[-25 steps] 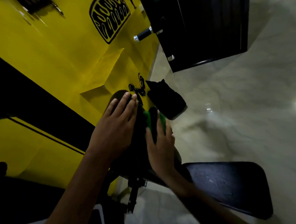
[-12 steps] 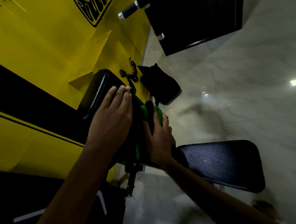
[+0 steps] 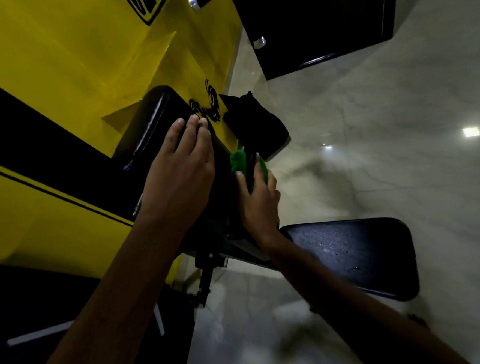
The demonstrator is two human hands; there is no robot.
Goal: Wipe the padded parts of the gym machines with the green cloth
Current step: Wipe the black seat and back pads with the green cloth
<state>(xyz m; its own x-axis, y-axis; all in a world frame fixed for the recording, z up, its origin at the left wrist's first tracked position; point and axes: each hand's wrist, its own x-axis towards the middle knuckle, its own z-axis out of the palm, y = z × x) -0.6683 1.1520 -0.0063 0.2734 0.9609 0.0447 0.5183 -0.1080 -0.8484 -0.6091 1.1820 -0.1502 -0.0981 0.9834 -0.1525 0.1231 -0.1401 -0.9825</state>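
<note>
No readable text, number or brand can be made out. On the yellow wall [image 3: 63, 66], a black outlined emblem [image 3: 147, 3] at the far left is cut off by the frame's edge, and its lettering cannot be deciphered. A smaller black swirling graphic [image 3: 209, 107] is painted lower on the same wall; no letters are discernible in it.

A: The back pad [image 3: 155, 131]?
B: Black vinyl, glossy, smooth. The seat pad [image 3: 360, 255] is duller, speckled.
A: The green cloth [image 3: 238, 160]?
B: Soft, fuzzy fabric. The floor [image 3: 372, 144] is polished, reflective marble-look tile.
</note>
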